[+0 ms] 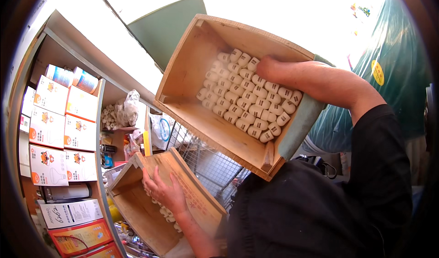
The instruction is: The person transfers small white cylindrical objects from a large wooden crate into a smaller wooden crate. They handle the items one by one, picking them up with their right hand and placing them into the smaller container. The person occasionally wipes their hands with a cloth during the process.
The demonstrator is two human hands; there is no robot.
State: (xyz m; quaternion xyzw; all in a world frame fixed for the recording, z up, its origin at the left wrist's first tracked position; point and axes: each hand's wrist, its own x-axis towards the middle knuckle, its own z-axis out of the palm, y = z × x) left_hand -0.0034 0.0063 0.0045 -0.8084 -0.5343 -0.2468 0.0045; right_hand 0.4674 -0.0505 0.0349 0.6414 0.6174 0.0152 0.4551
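Note:
A large wooden box point(236, 138) with a green covering on its near end is tilted before me. Rows of small white dome-ended plastic pieces point(248, 95), each with dark print, lie in it. My right forearm crosses its rim, and my right hand point(272, 67) reaches in beside the pieces; its fingers are hidden. Lower left is a second wooden box point(202, 189) with red writing on its inner side. My left hand point(166, 191) is over it, fingers apart, near more white pieces point(166, 213) partly covered by the hand.
Shelves at left hold white cartons point(48, 127), tubs point(84, 79) and orange boxes point(82, 237). A plastic bag of small white parts point(120, 114) sits on a middle shelf. Behind the boxes is a wire mesh rack point(212, 165). Green plastic-wrapped goods point(387, 62) stand at right.

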